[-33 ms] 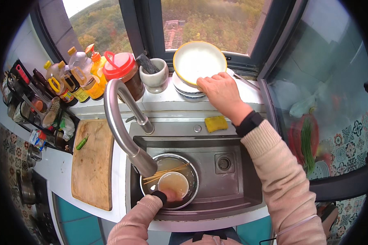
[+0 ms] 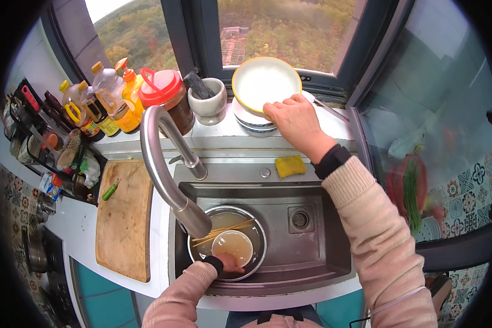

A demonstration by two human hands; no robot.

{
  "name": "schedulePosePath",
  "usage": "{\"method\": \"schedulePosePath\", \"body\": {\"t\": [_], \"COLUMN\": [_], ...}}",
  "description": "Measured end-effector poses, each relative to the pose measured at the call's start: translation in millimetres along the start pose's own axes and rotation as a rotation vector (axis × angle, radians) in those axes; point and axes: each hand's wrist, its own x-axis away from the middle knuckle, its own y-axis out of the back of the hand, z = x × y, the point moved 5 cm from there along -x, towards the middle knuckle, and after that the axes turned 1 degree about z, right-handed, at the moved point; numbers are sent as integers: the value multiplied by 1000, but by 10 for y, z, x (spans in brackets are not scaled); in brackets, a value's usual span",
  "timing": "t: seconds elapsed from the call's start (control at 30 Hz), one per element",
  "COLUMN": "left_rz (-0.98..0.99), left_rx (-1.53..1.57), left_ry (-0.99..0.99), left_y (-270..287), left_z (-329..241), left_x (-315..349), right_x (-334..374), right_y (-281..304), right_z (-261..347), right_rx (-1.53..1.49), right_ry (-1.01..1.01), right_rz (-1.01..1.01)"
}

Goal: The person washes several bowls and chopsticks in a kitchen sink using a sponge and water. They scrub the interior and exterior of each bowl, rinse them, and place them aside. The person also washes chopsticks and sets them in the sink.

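Observation:
My right hand [image 2: 295, 120] is closed on the near rim of a white bowl with a yellow edge [image 2: 267, 85]. The bowl is tilted, its inside facing me, over a stack of bowls [image 2: 254, 124] on the windowsill. Down in the sink, my left hand [image 2: 230, 263] grips the near rim of a small white bowl [image 2: 234, 244], which has cloudy water in it. That bowl sits in a round metal basin [image 2: 264, 240] of cloudy water. Chopsticks [image 2: 224, 232] lie in the basin beyond the small bowl. Part of my left hand is hidden by the wrist and water.
A curved faucet [image 2: 169, 158] hangs over the basin's left side. A yellow sponge [image 2: 290, 166] lies behind the sink [image 2: 268, 213]. Bottles, a red-lidded jar [image 2: 172, 104] and a mortar [image 2: 210, 104] line the sill. On the left is a cutting board [image 2: 123, 229] with a green pepper [image 2: 110, 189].
The yellow-rimmed bowl in my right hand has dipped very slightly. More of my left hand's fingers show beside the small bowl.

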Motion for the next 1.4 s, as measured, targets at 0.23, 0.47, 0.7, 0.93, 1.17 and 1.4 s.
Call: {"method": "schedulePosePath", "body": {"t": [0.23,0.47,0.7,0.93,1.17,1.4], "left_rz": [-236,-359,-516,-564,-697,-922], "left_rx": [-412,-248,-510,-380,-169,28], "left_ry": [57,-5,-166,-241,-199,-161], "left_y": [-184,-598,-409,-116,235,455], "left_z": [134,237,6,-295,-682,-1215], "left_x": [-98,-342,25,326,692,971], "right_x": [-58,215,2330,3533,3451,3234], "right_y": [-622,-474,-988,-1696,-1534,-1268], "right_z": [-58,69,1575,2719,2781,2721], "right_rx": [86,-156,-1145,-1356,-1813,-2331], "right_ry": [-12,-58,-772,-1326,-1799,-1948], "right_rz": [301,-151,459,1090,863,249]}}
